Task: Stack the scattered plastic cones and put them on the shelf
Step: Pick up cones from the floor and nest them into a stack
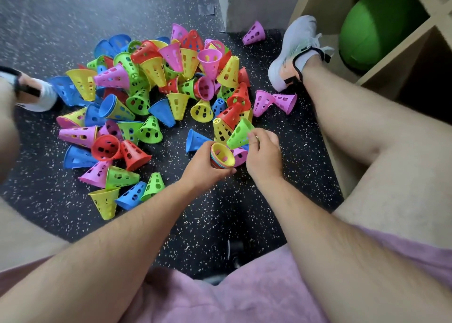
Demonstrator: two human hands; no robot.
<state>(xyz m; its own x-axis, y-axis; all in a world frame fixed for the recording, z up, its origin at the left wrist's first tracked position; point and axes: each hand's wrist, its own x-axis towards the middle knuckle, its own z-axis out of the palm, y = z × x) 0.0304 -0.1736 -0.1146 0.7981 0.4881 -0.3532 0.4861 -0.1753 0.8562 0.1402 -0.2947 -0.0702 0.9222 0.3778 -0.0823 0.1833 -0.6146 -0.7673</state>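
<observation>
Right hand (264, 151) holds green cone (238, 133), tip toward stack (221, 156).

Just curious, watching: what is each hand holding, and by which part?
The left hand grips a stack of nested cones around its side; the right hand pinches a green cone near its wide rim.

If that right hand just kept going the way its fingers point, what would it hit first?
The right hand pinches a green cone; pushed straight on, away from the person, that cone would likely meet the yellow cone lying just beyond it. Depth is unclear.
</observation>
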